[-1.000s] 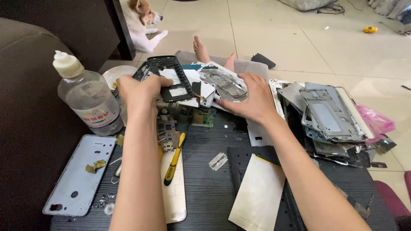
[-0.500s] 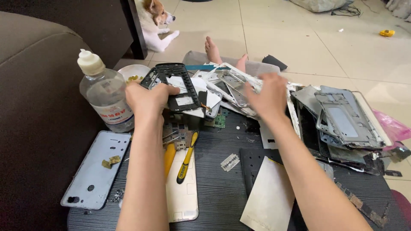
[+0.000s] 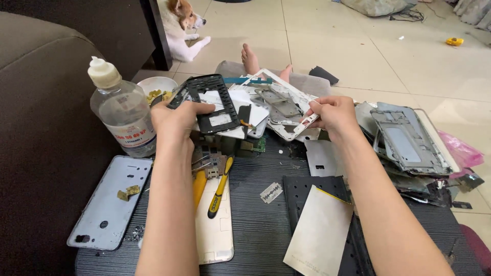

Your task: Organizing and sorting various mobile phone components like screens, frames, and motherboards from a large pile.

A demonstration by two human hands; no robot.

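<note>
Clear plastic bottle (image 3: 123,115) stands far left, a pale blue phone back cover (image 3: 110,202) lying nearer. Just right, the left hand (image 3: 176,121) grips a black phone frame (image 3: 212,104), tilted above the cluttered dark table (image 3: 261,230). A yellow-handled screwdriver (image 3: 220,188) lies below. Further right, the right hand (image 3: 335,115) pinches the corner of a white phone frame (image 3: 286,110), beside stacked metal panels (image 3: 406,140).

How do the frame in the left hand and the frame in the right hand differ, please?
The black frame in the left hand is dark and looks bare, while the white frame in the right hand is pale with grey metal parts inside. The black one looks smaller. Both are lifted above the table, tilted, and have open cut-outs.
</note>
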